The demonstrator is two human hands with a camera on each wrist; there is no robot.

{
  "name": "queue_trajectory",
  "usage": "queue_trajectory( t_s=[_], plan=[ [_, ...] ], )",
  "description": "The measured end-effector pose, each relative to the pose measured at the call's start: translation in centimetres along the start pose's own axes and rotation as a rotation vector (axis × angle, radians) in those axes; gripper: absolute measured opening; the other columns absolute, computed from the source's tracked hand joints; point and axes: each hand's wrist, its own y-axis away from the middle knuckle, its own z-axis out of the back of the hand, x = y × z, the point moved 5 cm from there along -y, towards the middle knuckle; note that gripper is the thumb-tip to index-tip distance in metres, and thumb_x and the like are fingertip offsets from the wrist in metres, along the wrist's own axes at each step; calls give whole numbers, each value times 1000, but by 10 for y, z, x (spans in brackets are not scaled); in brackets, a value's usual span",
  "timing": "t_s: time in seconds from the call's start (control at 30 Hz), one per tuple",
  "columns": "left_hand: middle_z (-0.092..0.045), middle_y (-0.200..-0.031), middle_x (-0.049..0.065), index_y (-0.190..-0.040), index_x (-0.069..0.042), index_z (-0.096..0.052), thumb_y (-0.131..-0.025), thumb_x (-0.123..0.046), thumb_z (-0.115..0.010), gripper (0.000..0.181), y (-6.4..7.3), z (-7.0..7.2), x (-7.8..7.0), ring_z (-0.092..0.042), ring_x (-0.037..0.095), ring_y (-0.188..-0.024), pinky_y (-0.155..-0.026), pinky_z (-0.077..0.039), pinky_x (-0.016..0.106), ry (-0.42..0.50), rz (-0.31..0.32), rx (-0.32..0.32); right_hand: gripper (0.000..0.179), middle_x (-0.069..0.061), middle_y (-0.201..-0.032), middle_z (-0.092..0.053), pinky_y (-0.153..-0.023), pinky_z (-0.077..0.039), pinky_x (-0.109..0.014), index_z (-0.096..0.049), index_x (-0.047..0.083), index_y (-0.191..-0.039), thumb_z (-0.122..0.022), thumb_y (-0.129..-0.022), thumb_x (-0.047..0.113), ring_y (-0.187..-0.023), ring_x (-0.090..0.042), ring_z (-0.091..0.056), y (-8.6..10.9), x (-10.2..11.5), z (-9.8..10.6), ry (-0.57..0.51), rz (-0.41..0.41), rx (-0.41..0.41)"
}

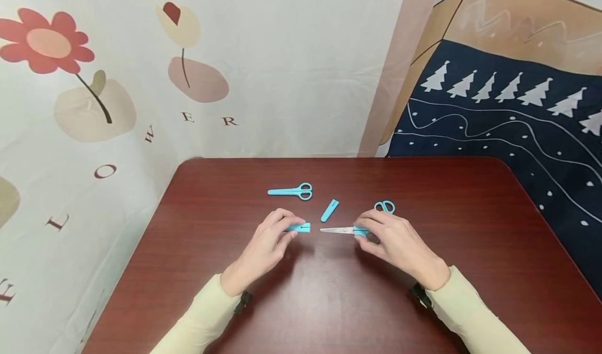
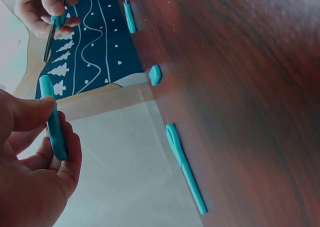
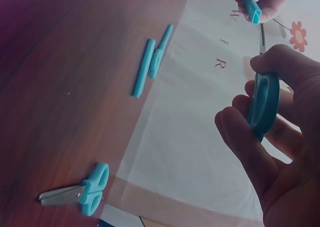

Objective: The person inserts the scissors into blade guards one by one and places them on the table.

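My left hand (image 1: 269, 241) pinches a light-blue scissors sheath (image 2: 54, 122) between thumb and fingers, its open end facing right. Opposite it, my right hand (image 1: 395, 239) holds a pair of scissors (image 3: 264, 104) by the blue handles, with the closed metal blades pointing left at the sheath. A small gap separates the blade tip from the sheath's mouth. Both are held above the table, as the wrist views show. The fingers hide part of the handles and the sheath's far end in the head view.
On the dark red table (image 1: 211, 197) lie sheathed scissors (image 1: 290, 191) at the back and a loose sheath (image 1: 330, 210) in the middle. Bare-bladed scissors (image 3: 75, 193) lie beyond my right hand, partly hidden by it in the head view. A printed curtain (image 1: 301, 82) hangs behind.
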Motion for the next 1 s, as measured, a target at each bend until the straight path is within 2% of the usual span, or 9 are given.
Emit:
queue_trajectory(
  t_s=[0.17,0.43,1.0],
  plan=[
    [-62,-107,-1,-114,-11,-75,-90,7,-75,30,1,0,-3,-55,14,-95,-77,-52,28,11,2,-15,23,4,-102,-70,-68,-57,-29,-77,13,-104,-84,-82,17,-81,-8,-63,-2,4,-1,-14,3,-4],
    [-63,-107,0,-113,-10,-76,-86,8,-78,32,0,-1,-8,-55,16,-94,-76,-50,29,4,-33,-45,23,3,-101,-70,-66,-57,-28,-77,12,-103,-84,-82,16,-82,-9,-64,-5,8,-4,-28,16,-20],
    [-62,-108,-1,-115,-11,-76,-89,5,-76,31,2,-3,-10,-55,15,-96,-77,-50,27,5,-19,-31,21,5,-100,-69,-64,-55,-27,-77,13,-100,-83,-80,13,-80,-9,-63,-8,12,-6,-28,49,-52]
  ],
)
